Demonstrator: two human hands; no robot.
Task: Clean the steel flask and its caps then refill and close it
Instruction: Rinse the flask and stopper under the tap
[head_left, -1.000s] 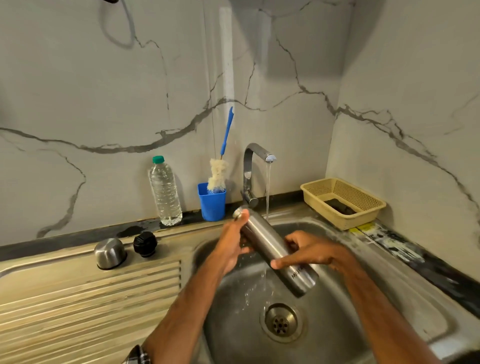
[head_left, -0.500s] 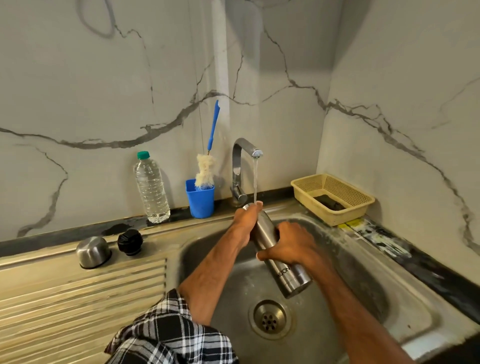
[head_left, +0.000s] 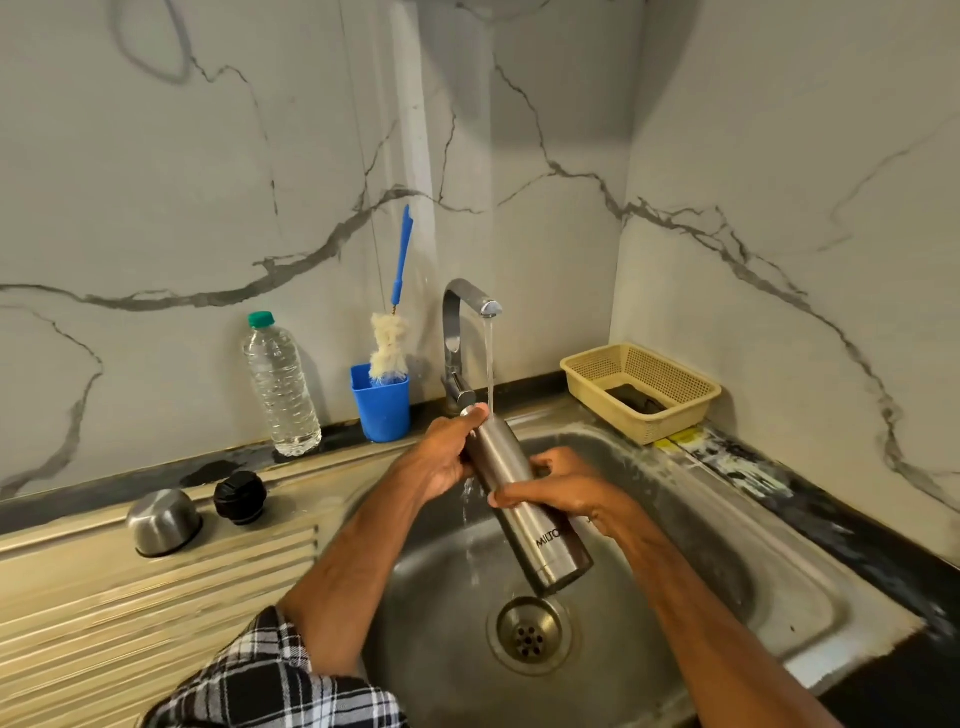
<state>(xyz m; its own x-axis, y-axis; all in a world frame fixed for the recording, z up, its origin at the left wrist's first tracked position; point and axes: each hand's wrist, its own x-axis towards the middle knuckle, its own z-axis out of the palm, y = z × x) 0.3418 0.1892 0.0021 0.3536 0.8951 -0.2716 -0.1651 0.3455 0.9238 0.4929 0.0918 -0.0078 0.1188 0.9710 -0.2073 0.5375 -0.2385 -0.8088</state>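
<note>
Under the curved chrome tap (head_left: 451, 338), the tall brushed-steel flask (head_left: 503, 467) tilts over the steel sink (head_left: 727, 561), mouth up at the running stream. The left hand (head_left: 441, 460) curls round its neck; the right hand (head_left: 558, 491) wraps its middle. Wet steel is slick: a slackened grip could let it slide into the sink, and water striking the rim may splash.
</note>
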